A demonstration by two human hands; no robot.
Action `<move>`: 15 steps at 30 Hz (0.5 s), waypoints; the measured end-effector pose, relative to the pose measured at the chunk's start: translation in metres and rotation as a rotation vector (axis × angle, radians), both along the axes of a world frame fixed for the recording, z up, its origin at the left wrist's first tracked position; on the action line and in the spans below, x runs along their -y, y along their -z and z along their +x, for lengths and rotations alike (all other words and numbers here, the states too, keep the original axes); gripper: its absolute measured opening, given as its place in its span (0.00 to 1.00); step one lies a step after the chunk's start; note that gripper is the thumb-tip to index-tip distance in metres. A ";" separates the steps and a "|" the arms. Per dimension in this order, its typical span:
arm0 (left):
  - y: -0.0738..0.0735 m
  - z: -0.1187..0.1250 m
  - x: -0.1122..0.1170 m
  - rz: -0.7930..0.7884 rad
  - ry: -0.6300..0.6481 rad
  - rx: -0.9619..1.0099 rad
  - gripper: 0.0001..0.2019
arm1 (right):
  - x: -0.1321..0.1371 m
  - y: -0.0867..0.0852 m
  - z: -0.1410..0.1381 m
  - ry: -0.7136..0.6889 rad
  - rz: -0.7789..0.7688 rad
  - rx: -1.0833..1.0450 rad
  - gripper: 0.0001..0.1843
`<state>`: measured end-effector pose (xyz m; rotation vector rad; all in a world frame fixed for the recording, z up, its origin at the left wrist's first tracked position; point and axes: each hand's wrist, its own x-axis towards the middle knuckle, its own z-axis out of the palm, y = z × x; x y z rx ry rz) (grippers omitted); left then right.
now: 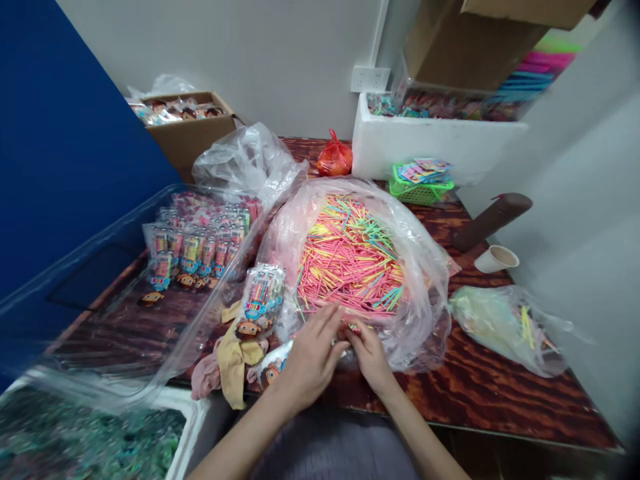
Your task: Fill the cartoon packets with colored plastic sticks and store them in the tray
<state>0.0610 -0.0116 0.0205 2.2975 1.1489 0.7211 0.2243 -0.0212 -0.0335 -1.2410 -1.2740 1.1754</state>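
A big clear plastic bag [425, 267] full of thin pink, yellow, green and blue sticks [350, 257] lies open in the middle of the dark wooden table [480, 393]. Both my hands meet at its near edge. My left hand [310, 360] lies with fingers stretched over a small clear packet [273, 370]. My right hand [367, 353] pinches a small bunch of sticks [350, 328] against the left fingers. A filled packet with a cartoon monkey tag [260, 300] stands just left of my hands.
Left, a clear plastic sheet [115, 313] holds rows of filled packets [200, 250]. A yellow cloth [233, 363] lies near. A paper cup [496, 259], brown cylinder [493, 220], green basket [423, 183], white foam box [435, 143], red bag [334, 159] and cardboard box [193, 130] stand behind.
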 end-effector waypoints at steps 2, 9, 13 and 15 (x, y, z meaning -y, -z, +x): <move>0.001 -0.016 0.005 -0.004 -0.113 0.028 0.21 | 0.002 -0.003 0.003 -0.010 0.001 0.069 0.10; 0.027 -0.048 0.020 0.057 -0.266 -0.130 0.17 | 0.003 0.002 0.007 -0.011 0.030 0.135 0.08; 0.039 -0.049 0.018 0.043 -0.300 -0.174 0.23 | 0.003 0.002 0.006 -0.018 0.031 0.134 0.09; 0.039 -0.048 0.016 0.010 -0.311 -0.167 0.22 | 0.003 0.001 0.006 -0.020 0.026 0.134 0.09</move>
